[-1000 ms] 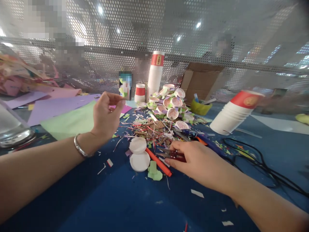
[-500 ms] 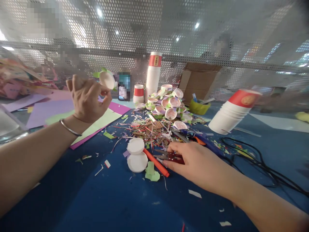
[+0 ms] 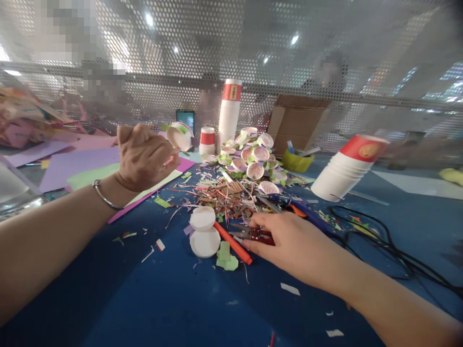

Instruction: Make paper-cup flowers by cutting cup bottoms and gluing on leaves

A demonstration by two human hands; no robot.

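Moving nearer the cup-base pile [image 3: 261,154], the left hand [image 3: 142,155] pinches an unplaced white disc [image 3: 180,139]; before the pile, the right hand [image 3: 291,238] clasps scissors [image 3: 259,234].

A white paper cup base and dark red scissors, one in each of our hands.
We held the cup base [image 3: 180,138] above the table [image 3: 144,303], toward its far edge, in our left hand [image 3: 142,156]; it was round and shallow, tilted, its open face toward us, green paper at its upper rim, our grip partly hidden. The scissors [image 3: 253,233], white-dotted on the handles, sat low in our right hand [image 3: 289,236], well short of that edge, blades slightly apart, tips leftward.
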